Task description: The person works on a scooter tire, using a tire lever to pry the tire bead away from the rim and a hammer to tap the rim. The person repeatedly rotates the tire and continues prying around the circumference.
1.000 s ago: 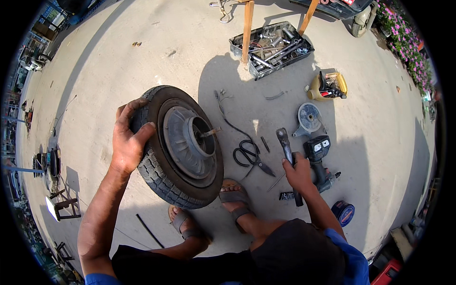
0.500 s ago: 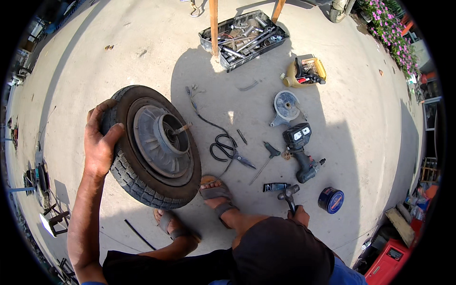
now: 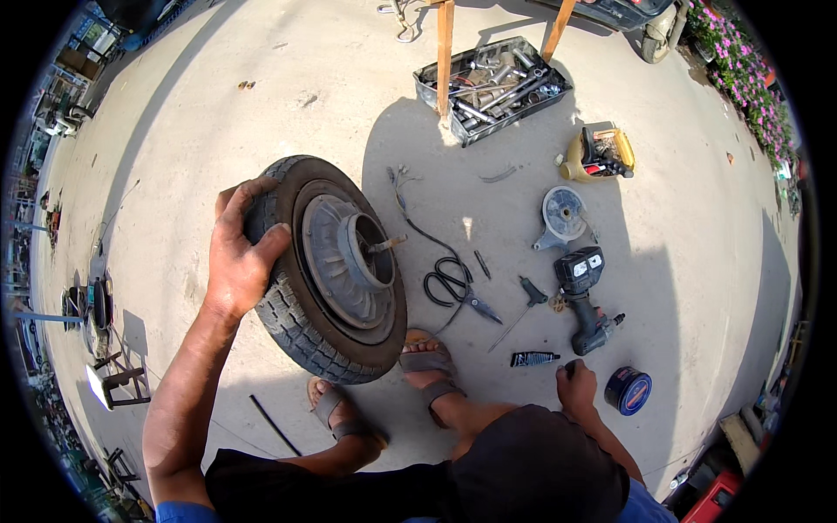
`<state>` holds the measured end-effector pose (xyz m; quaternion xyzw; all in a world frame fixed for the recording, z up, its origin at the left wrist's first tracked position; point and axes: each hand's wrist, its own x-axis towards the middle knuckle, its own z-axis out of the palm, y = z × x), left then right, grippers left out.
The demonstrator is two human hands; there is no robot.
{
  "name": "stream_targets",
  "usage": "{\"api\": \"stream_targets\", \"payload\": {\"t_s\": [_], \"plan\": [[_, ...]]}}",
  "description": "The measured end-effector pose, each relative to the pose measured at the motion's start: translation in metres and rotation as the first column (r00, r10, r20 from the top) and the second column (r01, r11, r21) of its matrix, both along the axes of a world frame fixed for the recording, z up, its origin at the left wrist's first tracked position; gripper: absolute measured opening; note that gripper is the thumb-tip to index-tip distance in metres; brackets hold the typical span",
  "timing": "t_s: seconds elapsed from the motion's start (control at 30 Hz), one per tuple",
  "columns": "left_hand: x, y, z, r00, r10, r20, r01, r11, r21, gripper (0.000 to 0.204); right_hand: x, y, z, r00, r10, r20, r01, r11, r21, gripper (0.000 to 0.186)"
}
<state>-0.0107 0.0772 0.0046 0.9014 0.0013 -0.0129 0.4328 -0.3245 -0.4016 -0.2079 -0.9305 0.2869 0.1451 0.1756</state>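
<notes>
My left hand [image 3: 240,261] grips the upper left edge of a black-treaded wheel [image 3: 283,318], thumb over the sidewall. The wheel stands tilted by my feet, its grey finned hub [image 3: 344,261] and axle stub facing right. Closed in a fist, my right hand [image 3: 577,389] is low on the right, a short dark end of the hammer handle [image 3: 571,370] showing at its top; the hammer head is hidden. Just left of that hand lies a black tube [image 3: 534,358], and a round dark-blue tin [image 3: 628,390] sits to its right.
On the concrete beyond lie scissors [image 3: 471,296], a T-handled tool [image 3: 527,296], a cordless impact wrench [image 3: 584,301] and a grey brake plate [image 3: 564,213]. Farther off stand a cut yellow jug [image 3: 575,166] with small tools and a black crate [image 3: 475,132] of sockets and wrenches.
The hammer head, visible above my right fist before, has gone out of sight. My left hand still holds the tilted wheel. The whole view has shifted, so the scene sits farther right.
</notes>
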Motion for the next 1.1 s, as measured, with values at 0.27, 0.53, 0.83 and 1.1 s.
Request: {"api": "stream_targets", "payload": {"t_s": [0.27,0.53,0.83,1.1], "plan": [[0.000,0.001,0.003,1.000,0.007,0.004,-0.007,1.000,0.008,0.062,0.145,0.013,-0.057,0.997,-0.051,0.060,0.048,0.997,0.060,0.044],[0.001,0.028,-0.009,0.999,0.040,-0.019,-0.041,0.993,-0.113,0.059,0.148,0.011,-0.086,0.985,-0.144,0.095,0.133,0.985,0.114,0.049],[0.000,0.031,-0.012,0.991,0.105,-0.079,-0.121,0.963,-0.241,0.058,0.185,0.075,-0.005,0.873,-0.387,0.297,-0.011,0.592,0.806,0.029],[-0.007,0.035,-0.018,0.995,0.090,-0.037,-0.097,0.951,-0.293,0.057,0.198,0.171,0.016,0.960,0.074,0.270,-0.279,0.346,0.896,0.040]]}}
